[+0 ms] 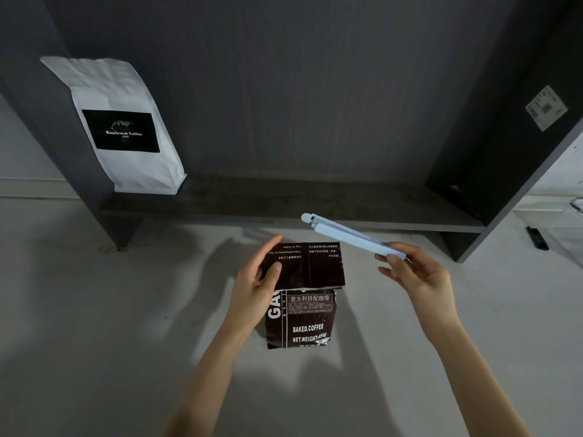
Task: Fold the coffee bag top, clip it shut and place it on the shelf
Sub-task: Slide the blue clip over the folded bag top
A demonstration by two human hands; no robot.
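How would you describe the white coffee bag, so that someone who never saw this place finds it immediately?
Look at the dark grey shelf behind the person's hands. At its left end a white coffee bag stands leaning against the side panel. Its white paper and black label set it apart from the dark brown coffee bag, which lies on the floor in front.

Left hand (257, 285) pinching, thumb over fingers; right hand (416, 272) gripping, raised.

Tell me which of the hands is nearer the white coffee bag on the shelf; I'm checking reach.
Left. The left hand, holding the dark bag's folded top, lies below and right of the white coffee bag; the right hand, gripping the clip, is farther right.
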